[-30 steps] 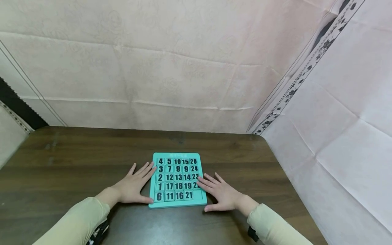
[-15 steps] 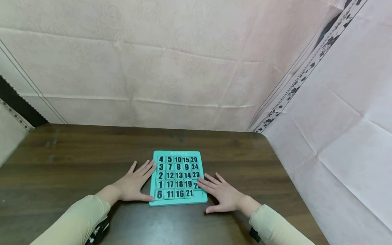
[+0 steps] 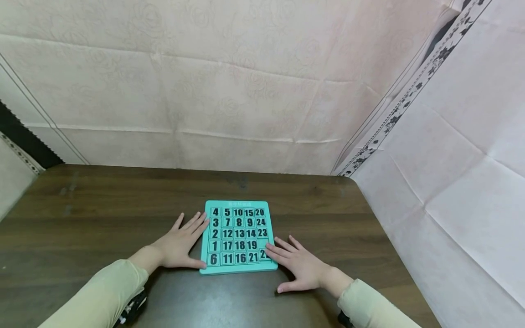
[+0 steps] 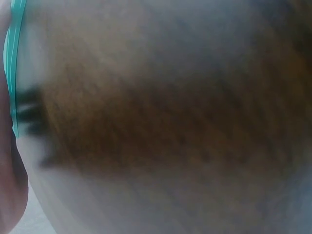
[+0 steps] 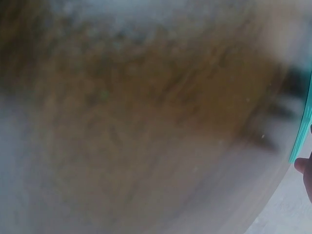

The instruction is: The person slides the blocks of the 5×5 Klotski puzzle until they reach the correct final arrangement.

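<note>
number board (image 3: 239, 239) flat on the table (image 3: 123, 205) at my twelve o'clock, my left hand (image 3: 180, 247) splayed on its nine o'clock edge, my right hand (image 3: 300, 266), fingers outstretched, touching a tile (image 3: 263, 254) at its four.

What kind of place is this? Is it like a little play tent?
It might be a small table corner for playing or working, though I can't tell about a tent. There's a dark wooden-looking table, a creased pale sheet behind it, and a turquoise number board.
</note>
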